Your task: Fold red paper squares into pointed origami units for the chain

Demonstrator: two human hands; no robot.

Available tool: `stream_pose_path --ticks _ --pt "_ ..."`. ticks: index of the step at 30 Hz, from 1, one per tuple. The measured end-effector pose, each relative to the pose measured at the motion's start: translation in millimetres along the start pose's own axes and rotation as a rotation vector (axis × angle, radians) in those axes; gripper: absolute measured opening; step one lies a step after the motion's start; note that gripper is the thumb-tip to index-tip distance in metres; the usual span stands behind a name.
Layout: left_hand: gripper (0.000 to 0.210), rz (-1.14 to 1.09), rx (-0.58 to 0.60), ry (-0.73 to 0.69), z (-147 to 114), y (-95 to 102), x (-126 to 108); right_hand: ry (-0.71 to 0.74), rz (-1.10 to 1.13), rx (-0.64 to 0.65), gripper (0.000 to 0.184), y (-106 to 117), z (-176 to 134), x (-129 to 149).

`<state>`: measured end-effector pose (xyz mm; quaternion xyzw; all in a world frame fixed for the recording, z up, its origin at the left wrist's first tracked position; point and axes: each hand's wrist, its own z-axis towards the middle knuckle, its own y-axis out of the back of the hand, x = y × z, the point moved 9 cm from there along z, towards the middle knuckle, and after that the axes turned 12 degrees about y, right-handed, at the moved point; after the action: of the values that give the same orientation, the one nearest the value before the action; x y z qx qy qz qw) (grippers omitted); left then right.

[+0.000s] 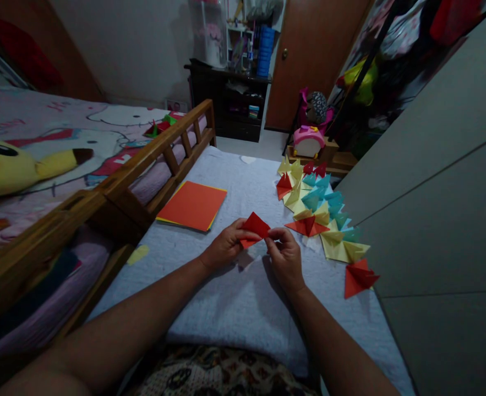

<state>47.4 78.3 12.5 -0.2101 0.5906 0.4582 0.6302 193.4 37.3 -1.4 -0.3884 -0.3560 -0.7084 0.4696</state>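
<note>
A partly folded piece of red origami paper (256, 224) is held up over the bed, between both hands. My left hand (229, 242) pinches its left side, thumb on the near face. At its right corner, my right hand (284, 254) grips the edge between thumb and fingertips. Left of the hands lies a stack of square paper (195, 206), orange-red on top with yellow edges showing below. To the right, several folded paper pieces (317, 192) in yellow, teal and red sit in rows. One red folded piece (359, 276) rests nearest me on that side.
A wooden bed rail (143, 170) runs along the left, with a yellow plush toy (15, 168) beyond it. A pale cabinet (441, 220) borders the right. A dark low cabinet (226, 99) and a pink toy case (309, 142) stand ahead.
</note>
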Motion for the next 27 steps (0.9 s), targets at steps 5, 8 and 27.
stream_pose_path --ticks 5,8,27 --pt "0.022 0.030 0.006 0.023 -0.8 -3.3 0.0 -0.003 0.011 0.007 0.006 0.0 -0.1 -1.6" --pt "0.020 0.057 -0.004 0.049 -0.8 -4.0 2.8 0.071 -0.014 0.037 0.006 -2.1 1.3 9.3" --pt "0.029 -0.163 -0.056 0.218 -3.7 0.4 23.0 0.363 -0.215 0.179 0.032 -14.5 -6.5 38.0"
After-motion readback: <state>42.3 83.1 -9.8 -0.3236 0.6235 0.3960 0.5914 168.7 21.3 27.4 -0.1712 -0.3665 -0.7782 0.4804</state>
